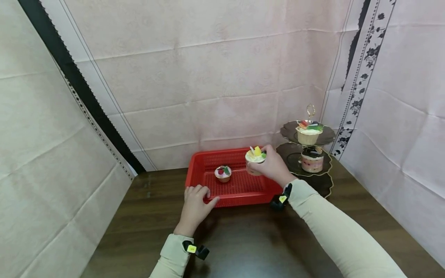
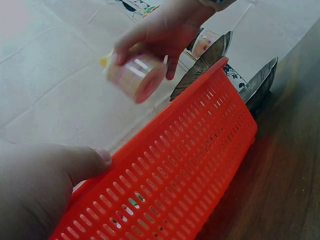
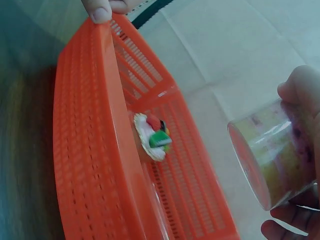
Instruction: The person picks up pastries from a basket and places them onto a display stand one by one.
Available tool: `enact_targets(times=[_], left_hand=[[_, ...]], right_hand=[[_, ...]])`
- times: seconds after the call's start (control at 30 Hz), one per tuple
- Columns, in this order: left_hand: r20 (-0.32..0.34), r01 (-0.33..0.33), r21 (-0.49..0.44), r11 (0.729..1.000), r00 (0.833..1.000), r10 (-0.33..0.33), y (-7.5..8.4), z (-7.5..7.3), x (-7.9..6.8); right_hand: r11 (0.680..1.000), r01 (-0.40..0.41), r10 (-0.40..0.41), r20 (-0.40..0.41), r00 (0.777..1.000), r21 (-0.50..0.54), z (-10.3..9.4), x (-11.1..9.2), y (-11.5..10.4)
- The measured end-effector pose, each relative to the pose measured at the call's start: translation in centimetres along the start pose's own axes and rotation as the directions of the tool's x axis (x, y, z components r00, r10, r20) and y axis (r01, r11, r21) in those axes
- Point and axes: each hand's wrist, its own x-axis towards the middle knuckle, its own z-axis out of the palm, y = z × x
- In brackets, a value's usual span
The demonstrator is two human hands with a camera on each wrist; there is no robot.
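My right hand (image 1: 274, 166) grips a small cake in a clear cup (image 1: 255, 156), with cream and yellow and green pieces on top, above the right part of the red basket (image 1: 236, 201). Pink and yellow layers show through its wall in the right wrist view. My left hand (image 1: 196, 206) holds the basket's rim at the near left corner, its thumb (image 2: 92, 162) against the edge. Inside the basket sits a cupcake (image 1: 223, 173) with red and green toppings, upright in a pale wrapper.
Right of the basket stands a dark tiered stand (image 1: 328, 135) with a gold ring on top. A fruit-topped cupcake (image 1: 308, 136) is on its upper tier, and a pink layered cake (image 1: 311, 162) is below. Pale cloth (image 1: 222, 77) hangs behind the wooden table (image 1: 146, 231).
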Motion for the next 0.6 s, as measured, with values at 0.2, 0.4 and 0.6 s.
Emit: enact_targets(times=[0.2, 0.4, 0.6], left_hand=[[0.004, 0.003, -0.003, 1.000, 1.000, -0.003, 0.0, 0.0, 0.0], [0.008, 0.010, -0.007, 1.000, 1.000, -0.010, 0.0, 0.0, -0.1], [0.004, 0.008, -0.017, 1.000, 1.000, -0.008, 0.2, -0.1, -0.1]], right_hand=[[1.000, -0.011, 0.010, -0.044, 0.999, -0.025, -2.6, -0.9, 1.6], [0.998, -0.040, 0.038, -0.065, 0.997, -0.041, -4.5, -1.3, 3.0], [0.997, -0.063, 0.060, -0.083, 0.995, -0.038, -5.4, -1.4, 3.7]])
